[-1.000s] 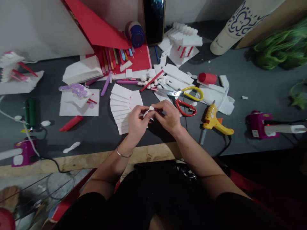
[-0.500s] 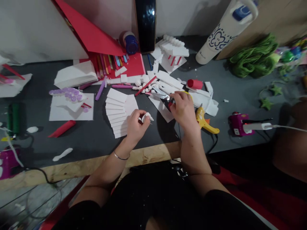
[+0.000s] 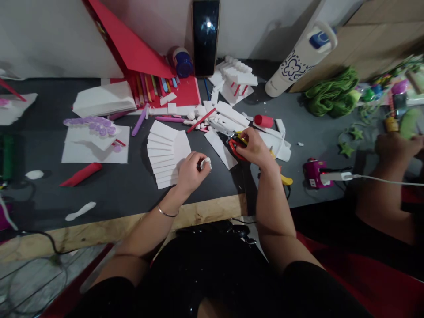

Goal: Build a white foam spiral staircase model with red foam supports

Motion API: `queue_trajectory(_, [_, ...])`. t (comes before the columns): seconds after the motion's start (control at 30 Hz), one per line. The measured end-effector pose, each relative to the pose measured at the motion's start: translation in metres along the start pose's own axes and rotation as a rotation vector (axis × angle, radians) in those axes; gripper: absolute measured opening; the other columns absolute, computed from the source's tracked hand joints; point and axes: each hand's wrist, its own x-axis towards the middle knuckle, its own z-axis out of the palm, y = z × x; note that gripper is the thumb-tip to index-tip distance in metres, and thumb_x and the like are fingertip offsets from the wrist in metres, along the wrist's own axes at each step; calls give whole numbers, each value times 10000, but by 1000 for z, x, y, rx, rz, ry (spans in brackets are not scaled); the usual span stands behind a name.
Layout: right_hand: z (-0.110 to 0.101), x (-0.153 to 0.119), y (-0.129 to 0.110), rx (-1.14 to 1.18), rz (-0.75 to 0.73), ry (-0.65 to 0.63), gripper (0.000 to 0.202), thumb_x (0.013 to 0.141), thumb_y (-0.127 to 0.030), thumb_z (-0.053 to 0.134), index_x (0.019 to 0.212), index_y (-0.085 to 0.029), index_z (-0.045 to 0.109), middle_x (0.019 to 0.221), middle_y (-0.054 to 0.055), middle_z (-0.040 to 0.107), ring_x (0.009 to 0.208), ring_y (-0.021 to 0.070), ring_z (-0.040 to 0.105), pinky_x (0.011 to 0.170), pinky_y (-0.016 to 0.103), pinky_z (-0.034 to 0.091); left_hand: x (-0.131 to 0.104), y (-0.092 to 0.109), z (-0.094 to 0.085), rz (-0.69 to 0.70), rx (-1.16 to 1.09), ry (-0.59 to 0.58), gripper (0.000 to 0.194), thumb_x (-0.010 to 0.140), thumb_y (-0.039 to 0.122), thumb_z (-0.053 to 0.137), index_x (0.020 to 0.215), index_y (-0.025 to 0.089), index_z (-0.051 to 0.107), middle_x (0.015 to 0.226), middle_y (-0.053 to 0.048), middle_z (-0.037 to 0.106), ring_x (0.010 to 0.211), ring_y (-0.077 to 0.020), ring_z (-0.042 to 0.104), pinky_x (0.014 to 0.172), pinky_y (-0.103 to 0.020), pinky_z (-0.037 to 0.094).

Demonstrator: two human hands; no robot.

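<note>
My left hand (image 3: 193,170) is closed on a small curled white piece (image 3: 206,162), just right of a fan of overlapping white strips (image 3: 162,152). Closed fingers of my right hand (image 3: 253,148) are at the red and yellow handles of the scissors (image 3: 236,149), whose metal blades point left over the white scraps. A flat white strip (image 3: 221,150) lies between my hands. Above it are small white balls (image 3: 195,120) and a red stick (image 3: 201,120). The yellow glue gun (image 3: 285,179) is partly hidden behind my right forearm.
A phone (image 3: 205,37) leans on the wall, with a small white model (image 3: 239,77) beside it. To the right are a tall bottle (image 3: 291,66), green yarn (image 3: 331,92), a purple power block (image 3: 314,173) and another person's hand (image 3: 392,148). Purple flowers (image 3: 102,127) lie left.
The view has shifted somewhat. My right hand has the scissors' handles lifted and turned, with the red loop now showing. Another person's hands have come into sight at the right.
</note>
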Motion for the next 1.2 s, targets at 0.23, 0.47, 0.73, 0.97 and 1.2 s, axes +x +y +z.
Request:
queue_trajectory(0.23, [6, 19, 17, 67, 77, 250, 260, 754, -206, 608, 932, -273, 431, 912, 23, 542, 860, 211, 544, 828, 407, 507, -1, -2, 2, 68, -17, 2, 75, 934, 258, 619, 872, 222, 595, 774, -3, 622, 593, -123, 528, 538, -250, 399])
queue_trajectory(0.47, [20, 46, 2, -227, 123, 297, 187, 852, -156, 590, 1035, -193, 584, 1070, 166, 606, 1104, 341, 570, 976, 562, 492, -1, -2, 3, 51, 3, -14, 77, 944, 267, 602, 877, 230, 597, 778, -2, 618, 619, -136, 541, 569, -256, 422])
queue_trajectory(0.73, [21, 86, -64, -273, -307, 28, 497, 951, -73, 416, 1366, -257, 618, 1463, 119, 624, 1350, 332, 505, 1130, 554, 410, -2, 2, 8, 2, 12, -52, 38, 897, 199, 629, 869, 218, 612, 788, 10, 612, 635, -128, 549, 605, -244, 446])
queue_trajectory(0.97, [39, 102, -74, -351, -202, -24, 185, 947, -185, 565, 1055, -216, 712, 1123, 160, 730, 1172, 363, 590, 1049, 543, 429, -2, 3, 9, -9, -1, -67, 35, 901, 200, 629, 876, 213, 609, 806, 6, 630, 631, -127, 567, 625, -255, 472])
queue_trajectory(1.2, [29, 83, -46, -245, 27, 255, 299, 923, -232, 545, 1170, -176, 702, 1149, 182, 716, 1100, 346, 622, 1011, 547, 481, -5, 3, 11, 47, 26, -75, 66, 941, 256, 586, 900, 214, 615, 839, -3, 648, 644, -137, 591, 628, -264, 476])
